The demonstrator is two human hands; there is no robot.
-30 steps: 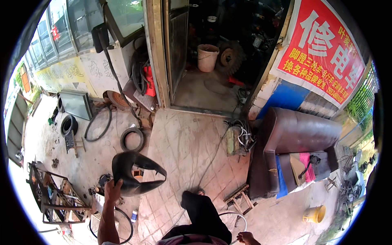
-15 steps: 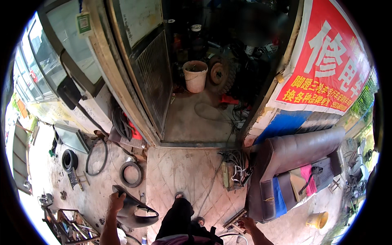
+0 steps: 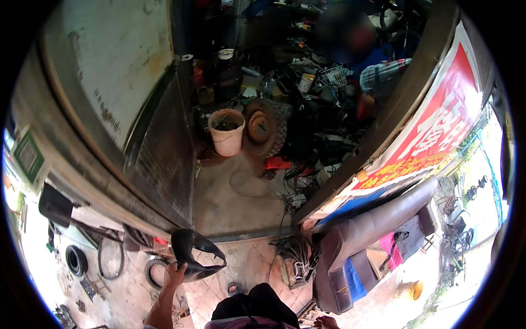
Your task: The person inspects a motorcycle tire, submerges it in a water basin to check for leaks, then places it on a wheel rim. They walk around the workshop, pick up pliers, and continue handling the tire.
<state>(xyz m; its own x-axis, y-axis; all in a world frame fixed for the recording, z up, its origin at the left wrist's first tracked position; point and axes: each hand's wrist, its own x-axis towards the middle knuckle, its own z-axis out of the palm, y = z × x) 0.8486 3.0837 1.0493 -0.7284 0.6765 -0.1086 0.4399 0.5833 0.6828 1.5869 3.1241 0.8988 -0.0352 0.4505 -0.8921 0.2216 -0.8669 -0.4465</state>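
My left hand [image 3: 174, 273] grips the edge of a black curved shell-like piece [image 3: 189, 257] with a large opening in its side; what it belongs to I cannot make out. The piece is held up in front of the doorway sill, left of my legs. Low at the bottom edge, my right hand [image 3: 327, 322] hangs with its fingers loosely apart, nothing seen in them. A small slatted stool-like frame [image 3: 308, 314] stands on the ground close beside that hand, apparently not held.
Ahead, the open doorway shows a concrete floor [image 3: 233, 186], a white bucket [image 3: 227, 143], a knobbly-treaded wheel [image 3: 267, 131] and dark clutter. A brown sofa [image 3: 334, 274] stands right, with bundled cables [image 3: 296, 263] beside it. Tyres [image 3: 76, 260] lie left; a yellow bucket [image 3: 409, 290] sits right.
The doorway is nearer and its inside shows more. My left hand has raised the black shell-like piece forward. My right hand has dropped toward the bottom edge.
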